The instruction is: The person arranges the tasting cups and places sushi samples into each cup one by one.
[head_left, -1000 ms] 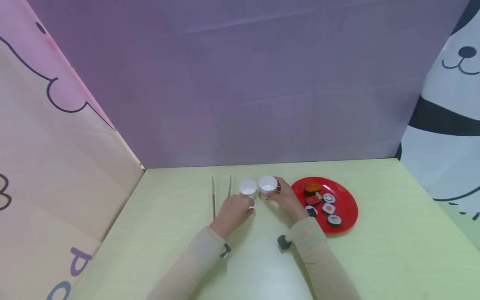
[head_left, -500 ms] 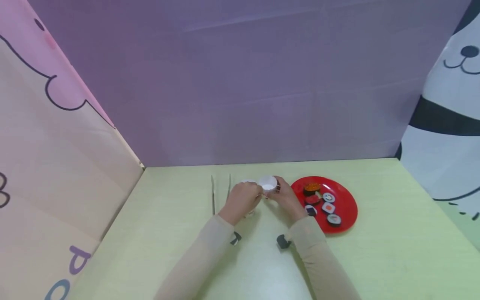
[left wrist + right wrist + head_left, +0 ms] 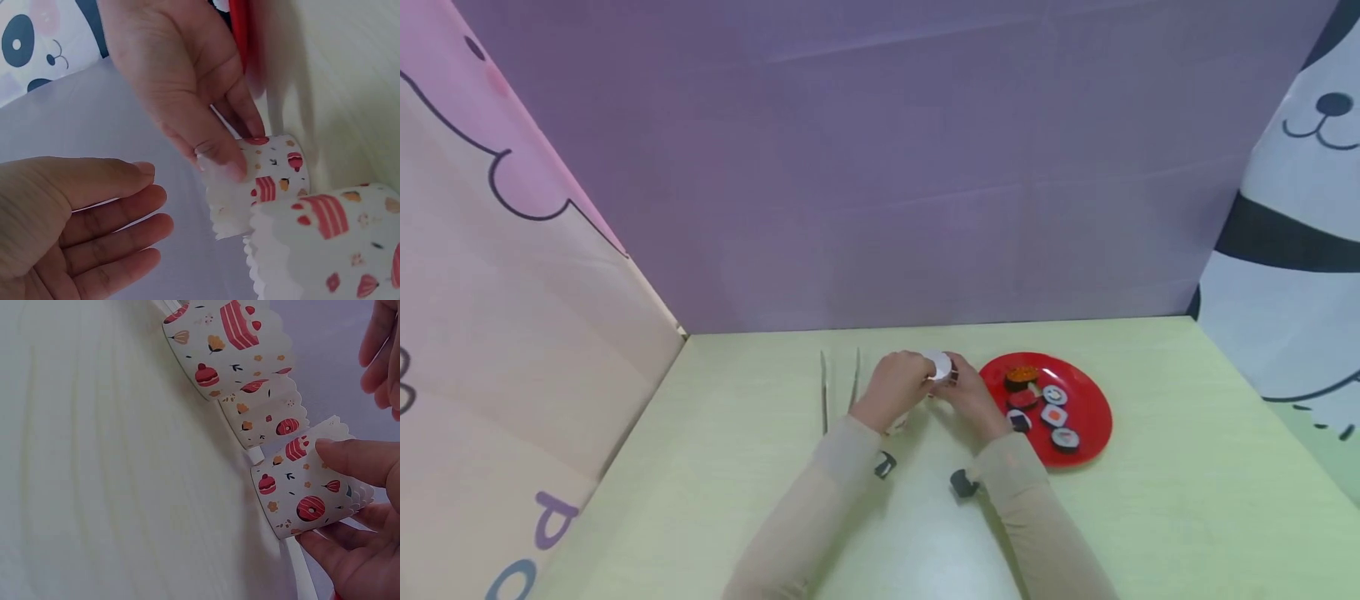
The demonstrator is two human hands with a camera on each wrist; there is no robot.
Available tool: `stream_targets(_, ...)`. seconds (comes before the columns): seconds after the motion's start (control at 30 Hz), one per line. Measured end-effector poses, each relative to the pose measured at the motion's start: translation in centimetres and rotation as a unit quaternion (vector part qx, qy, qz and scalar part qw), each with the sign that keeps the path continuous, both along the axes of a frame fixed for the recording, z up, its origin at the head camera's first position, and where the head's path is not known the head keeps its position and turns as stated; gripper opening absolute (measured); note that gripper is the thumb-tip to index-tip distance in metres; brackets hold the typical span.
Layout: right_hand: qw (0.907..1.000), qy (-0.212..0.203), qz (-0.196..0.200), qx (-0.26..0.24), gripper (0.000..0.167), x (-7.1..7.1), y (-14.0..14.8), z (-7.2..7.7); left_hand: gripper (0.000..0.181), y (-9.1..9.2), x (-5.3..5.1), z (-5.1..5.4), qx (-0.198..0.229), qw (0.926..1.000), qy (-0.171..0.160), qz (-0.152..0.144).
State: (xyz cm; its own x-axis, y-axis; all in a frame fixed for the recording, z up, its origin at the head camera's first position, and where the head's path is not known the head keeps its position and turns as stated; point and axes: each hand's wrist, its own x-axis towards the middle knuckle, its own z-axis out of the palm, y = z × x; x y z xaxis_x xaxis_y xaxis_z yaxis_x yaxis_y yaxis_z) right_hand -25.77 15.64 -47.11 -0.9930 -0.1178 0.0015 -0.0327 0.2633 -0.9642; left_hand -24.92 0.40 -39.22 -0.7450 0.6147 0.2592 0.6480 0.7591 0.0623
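My right hand (image 3: 970, 392) grips a white paper baking cup (image 3: 306, 481) printed with red cakes and doughnuts, thumb on one side and fingers on the other. Above that cup's scalloped rim, my left hand (image 3: 94, 225) hovers with loosely bent fingers; nothing shows between thumb and fingertips. Two more printed baking cups stand beside the held one: a middle cup (image 3: 269, 412) and a nearer cup (image 3: 231, 350). From the head view, my left hand (image 3: 895, 387) hides most of these two. The inside of the held cup is mostly covered.
To the right lies a red plate (image 3: 1093, 412) bearing several toy sushi pieces (image 3: 1054, 415). Two thin metallic sticks (image 3: 823, 392) lie left of the cups. A purple backdrop (image 3: 880, 167) rises behind the pale table (image 3: 1187, 467).
My left hand has moved right and slightly away, from the nearer cup to over the cup in my right hand. The right hand stays nearly still, keeping its grip.
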Motion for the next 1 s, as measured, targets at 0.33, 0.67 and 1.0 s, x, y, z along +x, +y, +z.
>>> stream_targets(0.33, 0.9998, 0.006, -0.004, 0.017, 0.058, 0.1, 0.2, -0.1, 0.006, 1.1, -1.0, -0.5, -0.03, 0.9991, -0.025, 0.015)
stream_targets(0.67, 0.9998, 0.006, 0.002, 0.021, 0.059, 0.0, 0.3, -0.1, 0.005, 1.7, -1.7, -1.5, -0.051, 0.9981, -0.027, 0.023)
stream_targets(1.0, 0.9999, 0.006, 0.001, 0.015, 0.058, 0.0, 0.1, 0.1, 0.007, 1.9, -1.9, -2.0, -0.042, 0.9985, -0.02, 0.027)
